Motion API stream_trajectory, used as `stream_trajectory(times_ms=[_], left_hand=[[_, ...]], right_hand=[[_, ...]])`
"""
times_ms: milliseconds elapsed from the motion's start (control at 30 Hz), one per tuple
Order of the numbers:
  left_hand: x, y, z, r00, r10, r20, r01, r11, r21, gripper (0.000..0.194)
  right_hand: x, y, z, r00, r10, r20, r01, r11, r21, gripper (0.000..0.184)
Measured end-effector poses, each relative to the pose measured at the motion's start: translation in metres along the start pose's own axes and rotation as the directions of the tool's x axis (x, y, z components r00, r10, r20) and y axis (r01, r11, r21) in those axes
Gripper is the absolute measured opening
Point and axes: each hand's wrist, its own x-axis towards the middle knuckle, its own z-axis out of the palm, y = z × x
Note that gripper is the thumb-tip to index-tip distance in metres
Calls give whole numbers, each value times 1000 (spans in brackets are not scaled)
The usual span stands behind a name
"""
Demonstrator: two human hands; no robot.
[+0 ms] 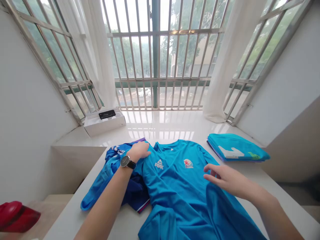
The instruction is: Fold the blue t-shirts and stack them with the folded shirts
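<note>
A bright blue T-shirt [172, 180] lies spread on the white surface in front of me, its collar toward the window. It has a white PEAK logo and a small red-and-white emblem on the chest, and its lower part is rumpled. At the shoulder on the left side, my left hand [138, 151], with a watch [127, 162] on the wrist, is closed on the cloth; its fingertips are partly hidden. Over the opposite sleeve, my right hand [222, 177] is held with its fingers apart and slightly bent, holding nothing.
Crumpled blue and navy garments [107, 178] lie beside the T-shirt on the left. A folded turquoise stack [237, 148] sits at the right. On the sill, a white box [106, 125] carries a black phone-like object [107, 114]. A red object [18, 216] is at lower left.
</note>
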Motion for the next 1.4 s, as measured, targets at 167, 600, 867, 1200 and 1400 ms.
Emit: stream_trajectory(times_ms=[167,600,867,1200,1400], left_hand=[[27,-1,12,990,-137,-17,137,990,-30,45],[36,-7,17,970,-244,12,244,965,-97,40],[26,-22,7,975,-219,-31,212,965,-152,26],[33,-30,13,966,-197,-166,167,969,-180,12],[33,-35,14,992,-96,-87,74,972,-221,21]], right_hand=[[89,24,-4,1000,-28,2,27,995,97,35],[251,55,46,931,358,-77,-276,824,496,65],[251,75,52,888,401,-225,-217,797,563,13],[235,84,24,792,442,-422,-65,747,662,44],[189,66,33,911,258,-321,-37,827,561,73]])
